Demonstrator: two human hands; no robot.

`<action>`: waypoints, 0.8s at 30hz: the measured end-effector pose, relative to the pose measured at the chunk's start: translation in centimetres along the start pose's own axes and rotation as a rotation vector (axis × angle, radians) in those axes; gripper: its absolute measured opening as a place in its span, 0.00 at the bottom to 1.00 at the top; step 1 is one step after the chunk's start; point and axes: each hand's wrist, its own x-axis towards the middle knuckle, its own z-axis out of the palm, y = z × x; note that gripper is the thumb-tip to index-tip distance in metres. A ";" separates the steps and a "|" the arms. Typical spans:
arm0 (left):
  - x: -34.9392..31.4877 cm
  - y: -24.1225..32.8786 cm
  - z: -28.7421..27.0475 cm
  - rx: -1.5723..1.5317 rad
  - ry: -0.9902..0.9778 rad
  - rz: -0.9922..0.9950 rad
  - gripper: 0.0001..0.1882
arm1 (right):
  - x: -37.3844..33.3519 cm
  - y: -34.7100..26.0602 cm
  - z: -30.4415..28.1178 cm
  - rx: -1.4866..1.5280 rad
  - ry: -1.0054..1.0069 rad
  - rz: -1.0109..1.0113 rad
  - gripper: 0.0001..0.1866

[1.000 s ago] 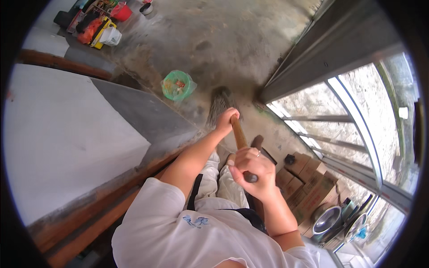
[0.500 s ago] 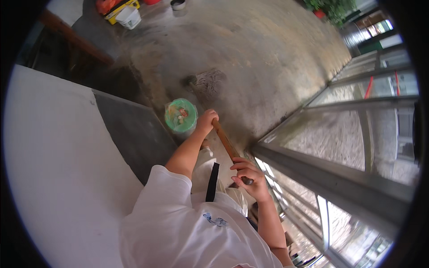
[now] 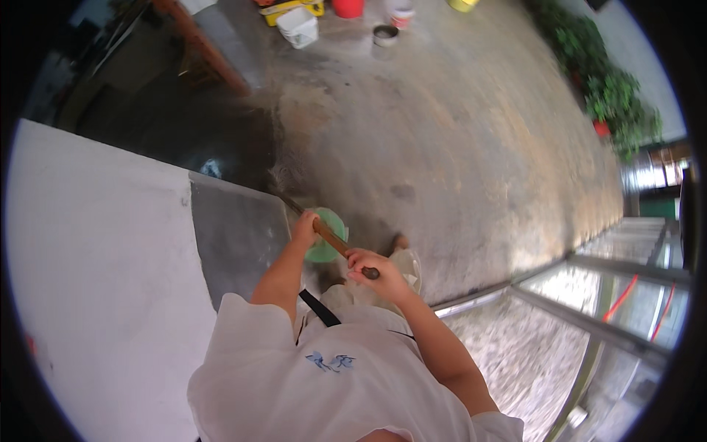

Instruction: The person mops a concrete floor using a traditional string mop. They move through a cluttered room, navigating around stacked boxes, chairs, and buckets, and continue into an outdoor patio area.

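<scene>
A mop's wooden handle (image 3: 331, 237) slants across in front of me. My left hand (image 3: 305, 228) is closed around it lower down, and my right hand (image 3: 377, 274) grips it close to its dark top end. The far part of the shaft runs past the corner of the low wall; the strands on the floor there are blurred and hard to make out. Under the handle, beside my left hand, stands a light green bin (image 3: 321, 253), partly covered by the shaft and my hand.
To the left is a white and grey wall (image 3: 239, 236). A wooden post (image 3: 210, 55) rises beyond it. Along the back are a white bucket (image 3: 298, 31), a red bucket (image 3: 347, 7) and a round bowl (image 3: 385, 35). Potted plants (image 3: 615, 103) line the far right, above glass-panelled frames (image 3: 618, 313).
The view has turned to the right. My hands have swung the handle, so its far end now points left toward the wall corner; earlier the mop head lay on the floor beyond the bin.
</scene>
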 end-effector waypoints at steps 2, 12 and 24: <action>1.0 1.2 0.9 -0.011 0.140 -0.011 0.28 | 3.5 0.8 -2.8 0.000 -0.043 -0.013 0.10; 13.9 5.1 0.4 -0.217 0.547 -0.322 0.25 | 20.7 -0.8 -12.6 -0.016 -0.261 -0.091 0.09; 40.4 -0.6 -5.3 -0.442 1.233 -0.629 0.09 | 52.2 -1.9 -20.0 0.133 -0.244 0.147 0.06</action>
